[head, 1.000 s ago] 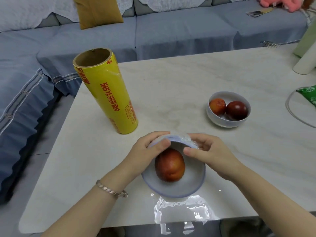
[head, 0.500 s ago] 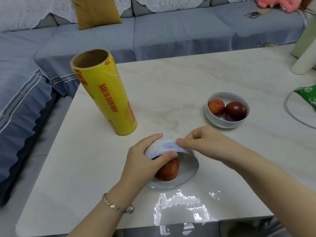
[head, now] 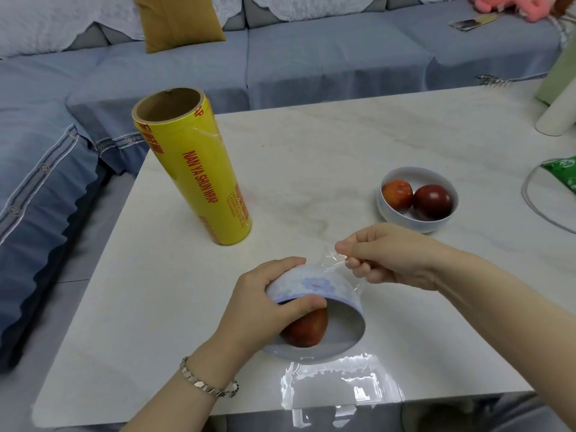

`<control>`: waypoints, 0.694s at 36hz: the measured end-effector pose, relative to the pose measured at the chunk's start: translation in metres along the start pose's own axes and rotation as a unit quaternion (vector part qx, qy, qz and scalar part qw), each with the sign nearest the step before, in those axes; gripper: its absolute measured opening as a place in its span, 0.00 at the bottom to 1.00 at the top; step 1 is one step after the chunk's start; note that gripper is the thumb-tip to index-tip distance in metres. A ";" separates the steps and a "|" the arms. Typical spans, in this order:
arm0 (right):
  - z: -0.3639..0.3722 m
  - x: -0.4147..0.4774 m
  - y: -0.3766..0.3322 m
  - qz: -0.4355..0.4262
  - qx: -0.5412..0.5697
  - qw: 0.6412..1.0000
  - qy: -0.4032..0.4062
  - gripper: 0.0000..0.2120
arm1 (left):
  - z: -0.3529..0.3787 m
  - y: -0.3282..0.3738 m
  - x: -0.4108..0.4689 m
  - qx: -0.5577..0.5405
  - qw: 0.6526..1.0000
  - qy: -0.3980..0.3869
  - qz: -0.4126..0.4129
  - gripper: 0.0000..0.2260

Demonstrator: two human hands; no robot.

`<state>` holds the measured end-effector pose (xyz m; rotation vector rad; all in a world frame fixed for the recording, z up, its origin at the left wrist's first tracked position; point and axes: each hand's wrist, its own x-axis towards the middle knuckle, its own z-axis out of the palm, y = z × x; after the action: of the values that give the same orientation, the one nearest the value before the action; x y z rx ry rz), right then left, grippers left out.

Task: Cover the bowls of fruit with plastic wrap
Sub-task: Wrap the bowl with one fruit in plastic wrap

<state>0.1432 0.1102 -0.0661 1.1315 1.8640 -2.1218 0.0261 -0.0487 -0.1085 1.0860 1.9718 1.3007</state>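
Observation:
A white bowl with a blue rim (head: pixel 314 285) is tipped toward me near the table's front edge, with one red fruit (head: pixel 307 330) inside. My left hand (head: pixel 265 304) grips its left side, thumb over the rim. My right hand (head: pixel 389 257) pinches the edge of clear plastic wrap (head: pixel 335 263) at the bowl's far right and holds it taut. More wrap (head: pixel 336 385) lies shiny on the table under the bowl. A second white bowl (head: pixel 417 199) with two red fruits stands uncovered at the right. The yellow wrap roll (head: pixel 193 169) stands upright at the left.
A blue sofa with a mustard cushion (head: pixel 177 20) runs behind and to the left of the pale marble table (head: pixel 311 145). At the right edge are a white cylinder (head: pixel 558 116), a green packet (head: pixel 564 173) and a wire loop (head: pixel 536 207).
My left hand has tipped the bowl further toward me. My right hand has moved from the bowl's rim up and to the right, pulling the wrap's edge out.

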 end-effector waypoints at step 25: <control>0.020 0.001 0.033 -0.178 0.318 0.931 0.002 0.05 | -0.002 -0.007 0.002 -0.040 0.998 -0.044 -0.009 0.19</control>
<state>0.1507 0.0842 -0.0945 0.9166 1.4957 -3.0717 0.0211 -0.0498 -0.1145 1.0661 1.8453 1.2874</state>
